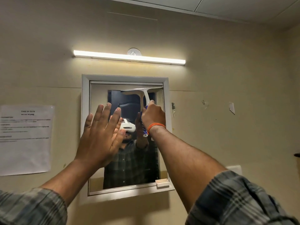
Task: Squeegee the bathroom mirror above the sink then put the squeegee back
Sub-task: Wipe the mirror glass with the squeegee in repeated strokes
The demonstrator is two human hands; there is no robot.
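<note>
1. White plastic squeegee with a blue-and-white handle (143, 93): blade laid level against the glass at the upper right corner of the white-framed rectangular wall mirror (85, 127), just under the top edge of the frame; probably set there so a stroke can start from the very top.
2. Right hand (153, 115): fingers wrapped around the squeegee's handle, low on the stem, wrist with an orange thread band (156, 126) turned toward the glass; grip likely chosen for firm downward pull.
3. Left hand (100, 137): spread flat, fingers straight and apart, holding nothing, raised in front of the left half of the mirror; whether it presses on the glass cannot be told. Possibly steadying the body or the frame.
4. Judged stage: wiping under way, right strip of the mirror next; return of the squeegee not yet done.
5. Elsewhere: lit white tube light (129, 57) above the mirror, printed paper sheet (26, 140) taped on the wall to the left, small beige latch (162, 183) at the frame's lower right corner.
</note>
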